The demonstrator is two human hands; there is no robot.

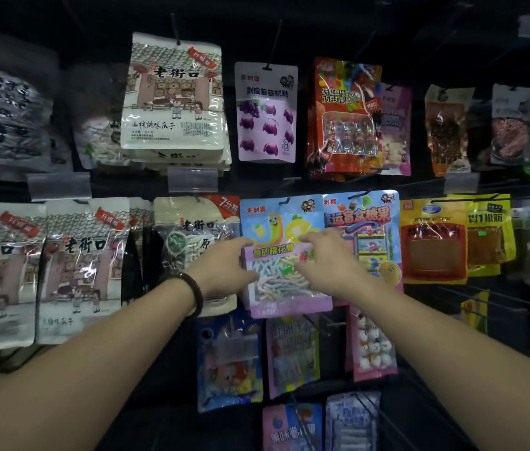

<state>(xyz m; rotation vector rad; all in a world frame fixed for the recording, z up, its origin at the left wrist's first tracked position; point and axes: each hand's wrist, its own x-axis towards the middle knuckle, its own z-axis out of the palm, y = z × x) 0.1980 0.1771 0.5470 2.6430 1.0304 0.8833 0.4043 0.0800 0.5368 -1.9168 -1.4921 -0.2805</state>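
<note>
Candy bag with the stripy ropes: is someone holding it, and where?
Yes. The left hand grips the candy bag by its left edge, about halfway up; the right hand rests on its front.

Blue packet [372,219] tight beside candy bag [278,222]

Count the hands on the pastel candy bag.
2. The left hand holds the left edge of the candy bag; the right hand lies on its front, right of centre. None seems hidden.
</note>
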